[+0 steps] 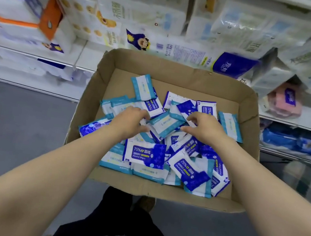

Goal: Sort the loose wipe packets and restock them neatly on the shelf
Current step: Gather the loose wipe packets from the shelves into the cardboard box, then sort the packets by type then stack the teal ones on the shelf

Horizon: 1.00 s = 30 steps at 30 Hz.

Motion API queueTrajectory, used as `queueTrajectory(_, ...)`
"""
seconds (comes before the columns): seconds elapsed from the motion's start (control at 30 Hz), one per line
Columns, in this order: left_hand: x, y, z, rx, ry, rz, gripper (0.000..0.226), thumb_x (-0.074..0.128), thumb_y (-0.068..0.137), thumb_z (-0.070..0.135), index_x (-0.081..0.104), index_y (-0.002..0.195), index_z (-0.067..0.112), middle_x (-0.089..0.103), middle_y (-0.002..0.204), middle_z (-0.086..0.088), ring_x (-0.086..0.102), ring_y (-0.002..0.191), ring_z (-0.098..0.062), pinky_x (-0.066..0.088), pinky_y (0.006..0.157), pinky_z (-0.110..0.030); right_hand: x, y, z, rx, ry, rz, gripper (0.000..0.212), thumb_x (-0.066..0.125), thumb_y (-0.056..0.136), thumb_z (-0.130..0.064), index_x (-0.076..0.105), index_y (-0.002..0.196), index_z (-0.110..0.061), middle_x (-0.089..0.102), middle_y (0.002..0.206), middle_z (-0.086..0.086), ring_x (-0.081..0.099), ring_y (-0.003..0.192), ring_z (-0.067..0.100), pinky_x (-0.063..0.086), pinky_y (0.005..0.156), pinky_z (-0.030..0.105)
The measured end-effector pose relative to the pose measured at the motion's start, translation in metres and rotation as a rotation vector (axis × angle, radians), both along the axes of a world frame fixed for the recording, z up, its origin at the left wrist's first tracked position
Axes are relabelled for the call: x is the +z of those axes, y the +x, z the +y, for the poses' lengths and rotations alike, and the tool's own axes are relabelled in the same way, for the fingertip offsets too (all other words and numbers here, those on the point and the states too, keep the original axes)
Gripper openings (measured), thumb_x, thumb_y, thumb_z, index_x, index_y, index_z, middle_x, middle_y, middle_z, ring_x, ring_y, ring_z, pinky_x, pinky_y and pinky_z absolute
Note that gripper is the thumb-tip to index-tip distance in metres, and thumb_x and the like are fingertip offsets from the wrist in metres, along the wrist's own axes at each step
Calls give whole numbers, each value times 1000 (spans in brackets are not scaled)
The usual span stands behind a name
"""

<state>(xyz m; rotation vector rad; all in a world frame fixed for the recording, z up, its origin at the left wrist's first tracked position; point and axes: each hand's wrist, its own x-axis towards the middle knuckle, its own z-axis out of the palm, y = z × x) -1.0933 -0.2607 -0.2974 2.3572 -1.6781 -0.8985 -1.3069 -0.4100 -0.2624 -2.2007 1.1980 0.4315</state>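
Observation:
A cardboard box point(179, 70) holds several loose wipe packets. Some are dark blue "75% Alcohol Wipes" packets point(145, 153), others are white with teal edges point(142, 86). Both of my hands are down in the pile at the box's middle. My left hand point(131, 121) has its fingers curled at the left end of a teal-edged packet point(165, 123) lying between the hands. My right hand point(204, 126) hovers at that packet's right end, with thumb and fingers curved and spread apart, touching the packets beneath. What lies under my palms is hidden.
White store shelves point(310, 117) run behind and beside the box, stocked with tissue and wipe packs point(232, 65). An orange-and-white pack point(49, 17) sits at the upper left. Grey floor point(19, 128) lies to the left, with my dark trousers point(126, 219) below the box.

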Motion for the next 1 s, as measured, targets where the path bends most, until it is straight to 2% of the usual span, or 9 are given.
queueTrajectory(0.23,-24,92,-40,182,-21,125,47,69,84,45,57,123,24,57,122,-5,55,112,-26,48,91,-42,-30,93,-27,-251,126,-164,44,77,79,-45,67,112,-18,69,107,-1,65,100,16,51,94,38)
queueTrajectory(0.37,-48,125,-52,178,68,279,40,71,84,41,61,117,22,65,117,0,60,108,-21,48,91,-37,-67,158,-36,-278,171,-200,48,76,81,-43,64,105,-3,70,100,12,67,92,29,53,88,48)
queueTrajectory(0.47,-61,136,-50,163,146,363,44,74,82,41,62,116,16,63,109,0,59,101,-16,44,83,-27,-85,197,-37,-260,151,-151,38,73,83,-46,67,97,-12,71,98,5,65,91,23,51,79,34)
queueTrajectory(0.53,-66,141,-50,168,153,391,47,78,78,40,64,115,15,63,105,1,59,98,-14,41,77,-23,-99,213,-37,-246,125,-103,47,75,73,-57,68,101,-19,70,101,0,65,93,20,49,75,29)
queueTrajectory(0.63,-66,150,-50,151,172,420,47,80,74,40,66,112,14,64,101,-1,61,95,-15,42,74,-24,-115,221,-35,-263,111,-41,63,83,63,-53,64,113,-19,69,110,0,65,101,22,51,79,30)
queueTrajectory(0.8,-68,158,-53,116,292,387,41,82,71,42,69,98,12,66,91,3,62,89,-15,48,78,-30,-110,215,-36,-305,86,-182,48,83,75,-28,65,118,-16,69,111,-2,64,95,15,46,75,23)
queueTrajectory(0.9,-68,152,-58,-20,387,296,38,81,73,40,70,95,11,66,92,0,60,86,-17,46,70,-31,-100,205,-44,-415,110,-296,42,83,77,-21,64,113,-12,64,101,-5,59,83,9,41,59,10)
queueTrajectory(0.93,-67,151,-61,-58,395,281,36,80,75,38,69,96,11,65,92,0,59,86,-17,44,67,-29,-97,201,-47,-430,130,-320,40,84,76,-21,64,110,-12,65,99,-4,60,83,10,44,61,9)
queueTrajectory(1.0,-65,154,-69,-69,358,288,31,78,79,32,67,100,12,62,96,0,58,91,-18,42,69,-28,-90,194,-53,-449,173,-365,38,84,76,-22,65,109,-14,67,100,-2,65,86,13,52,70,19)
